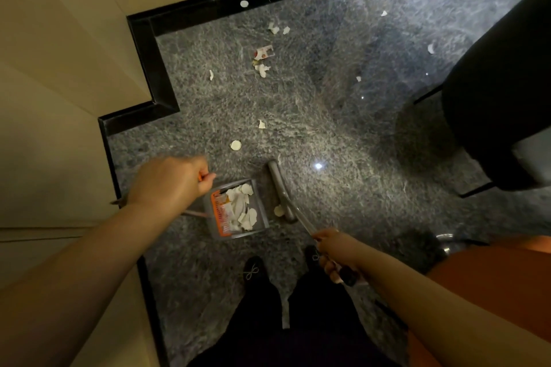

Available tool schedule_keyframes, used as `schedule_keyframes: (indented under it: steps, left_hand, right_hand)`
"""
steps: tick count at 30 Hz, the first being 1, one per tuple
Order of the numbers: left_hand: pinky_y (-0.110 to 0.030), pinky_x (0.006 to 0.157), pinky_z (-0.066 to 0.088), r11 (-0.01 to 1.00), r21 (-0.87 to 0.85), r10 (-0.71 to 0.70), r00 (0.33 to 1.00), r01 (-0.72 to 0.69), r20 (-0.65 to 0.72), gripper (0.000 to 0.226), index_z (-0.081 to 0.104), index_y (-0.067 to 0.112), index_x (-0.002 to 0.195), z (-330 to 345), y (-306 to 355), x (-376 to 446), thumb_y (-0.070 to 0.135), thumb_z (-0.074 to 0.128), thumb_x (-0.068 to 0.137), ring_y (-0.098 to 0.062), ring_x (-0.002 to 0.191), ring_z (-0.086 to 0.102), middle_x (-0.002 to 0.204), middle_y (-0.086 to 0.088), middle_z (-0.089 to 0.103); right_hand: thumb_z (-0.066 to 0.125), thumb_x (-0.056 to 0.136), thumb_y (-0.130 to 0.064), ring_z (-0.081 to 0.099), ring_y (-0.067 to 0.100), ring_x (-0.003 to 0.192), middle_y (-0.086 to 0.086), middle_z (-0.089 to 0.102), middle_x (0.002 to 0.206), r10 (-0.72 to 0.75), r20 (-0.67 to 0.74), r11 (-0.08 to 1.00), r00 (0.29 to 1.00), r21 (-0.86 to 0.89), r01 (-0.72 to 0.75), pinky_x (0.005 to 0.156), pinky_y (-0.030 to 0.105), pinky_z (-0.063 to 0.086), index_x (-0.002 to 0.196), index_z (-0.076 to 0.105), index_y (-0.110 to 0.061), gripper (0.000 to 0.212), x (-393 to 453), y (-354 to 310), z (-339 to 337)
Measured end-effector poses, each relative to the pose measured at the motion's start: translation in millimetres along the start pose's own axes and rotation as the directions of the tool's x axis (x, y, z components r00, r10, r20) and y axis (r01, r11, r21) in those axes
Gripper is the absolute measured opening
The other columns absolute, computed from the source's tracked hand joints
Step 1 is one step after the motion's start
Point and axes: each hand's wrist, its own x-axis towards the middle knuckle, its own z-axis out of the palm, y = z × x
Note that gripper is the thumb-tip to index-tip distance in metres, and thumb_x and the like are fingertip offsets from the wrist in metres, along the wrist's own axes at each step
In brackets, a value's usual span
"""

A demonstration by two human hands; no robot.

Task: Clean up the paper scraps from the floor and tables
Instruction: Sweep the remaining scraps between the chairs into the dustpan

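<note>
Many scraps (pixel 243 211) already gathered in dustpan (pixel 237 208); about 12 more scattered far across floor (pixel 328 128). Left hand (pixel 173 182) gripped dustpan handle, right hand (pixel 337 253) gripped broom (pixel 281 191).

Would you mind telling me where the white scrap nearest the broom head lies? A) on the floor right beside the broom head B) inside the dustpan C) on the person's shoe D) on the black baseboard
A: the white scrap lies on the grey floor against the broom head, just outside the dustpan.
</note>
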Motion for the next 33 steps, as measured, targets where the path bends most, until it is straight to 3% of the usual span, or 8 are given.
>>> schedule_keyframes:
  steps: [5,9,14,16,20,26,30,33]
  left_hand:
    - [-0.023,0.048,0.027,0.999,-0.036,-0.030,0.998,0.028,-0.056,0.021,0.070,0.007,0.069,5,-16,-13,0.021,0.084,0.073,-0.032,0.041,0.054,0.050,-0.013,0.058]
    - [-0.027,0.049,0.030,0.994,-0.037,-0.101,0.995,0.101,-0.010,0.022,0.071,0.014,0.082,8,-32,-19,0.035,0.071,0.085,-0.031,0.055,0.057,0.061,-0.010,0.063]
    - [-0.026,0.047,0.033,0.963,-0.147,-0.243,0.964,0.227,-0.104,0.018,0.072,0.008,0.073,5,-63,-46,0.023,0.081,0.077,-0.027,0.046,0.051,0.054,-0.011,0.061]
    - [-0.024,0.047,0.032,0.940,-0.163,-0.320,0.939,0.298,-0.126,0.018,0.071,0.010,0.071,3,-76,-60,0.023,0.082,0.076,-0.024,0.044,0.048,0.053,-0.009,0.060]
    - [-0.032,0.053,0.047,0.860,-0.183,-0.497,0.864,0.477,-0.082,0.021,0.070,0.018,0.078,-4,-105,-82,0.038,0.072,0.083,-0.031,0.057,0.059,0.063,-0.009,0.065]
    - [-0.022,0.049,0.033,0.768,-0.201,-0.631,0.773,0.608,-0.072,0.020,0.061,0.033,0.075,-19,-142,-104,0.048,0.064,0.087,-0.014,0.054,0.048,0.068,0.006,0.062]
    - [-0.027,0.052,0.043,0.733,-0.156,-0.675,0.737,0.662,-0.036,0.023,0.061,0.031,0.075,-25,-159,-108,0.050,0.060,0.089,-0.023,0.061,0.056,0.073,0.003,0.066]
    - [-0.025,0.048,0.035,0.714,-0.126,-0.698,0.714,0.688,-0.051,0.025,0.055,0.033,0.069,-25,-172,-100,0.048,0.062,0.088,-0.021,0.051,0.047,0.059,0.004,0.055]
  right_hand:
    - [0.030,0.098,-0.007,0.039,0.009,0.036,0.001,0.047,0.047,-0.009,0.085,0.997,0.996,0.072,0.003,0.039,0.017,0.032,0.108,0.050,-0.031,0.033,-1,-5,27]
    - [0.031,0.099,-0.007,0.037,0.009,0.038,0.003,0.045,0.053,-0.027,0.095,0.997,0.995,0.077,0.020,0.036,0.016,0.029,0.113,0.051,-0.028,0.032,-15,-13,38]
    - [0.033,0.100,-0.007,0.037,0.009,0.037,0.005,0.045,0.057,-0.092,0.081,0.996,0.992,0.014,0.091,0.037,0.016,0.030,0.106,0.053,-0.027,0.029,-43,-32,52]
    - [0.032,0.100,-0.005,0.037,0.009,0.035,0.005,0.044,0.056,-0.125,0.052,0.992,0.991,-0.008,0.126,0.035,0.015,0.030,0.110,0.054,-0.024,0.031,-50,-43,54]
    - [0.034,0.100,-0.005,0.037,0.010,0.033,0.006,0.046,0.054,-0.197,0.001,0.980,0.980,-0.013,0.197,0.036,0.015,0.031,0.119,0.051,-0.019,0.028,-55,-67,56]
    - [0.034,0.101,-0.006,0.036,0.010,0.032,0.004,0.046,0.046,-0.257,-0.046,0.966,0.965,-0.006,0.257,0.035,0.016,0.030,0.119,0.049,-0.020,0.027,-38,-107,57]
    - [0.035,0.101,-0.007,0.037,0.011,0.033,0.005,0.048,0.049,-0.272,-0.086,0.962,0.959,-0.037,0.270,0.036,0.018,0.031,0.121,0.050,-0.020,0.029,-22,-137,47]
    - [0.035,0.101,-0.007,0.038,0.012,0.033,0.009,0.048,0.053,-0.255,-0.112,0.967,0.960,-0.053,0.250,0.036,0.020,0.032,0.122,0.049,-0.017,0.027,-8,-166,36]
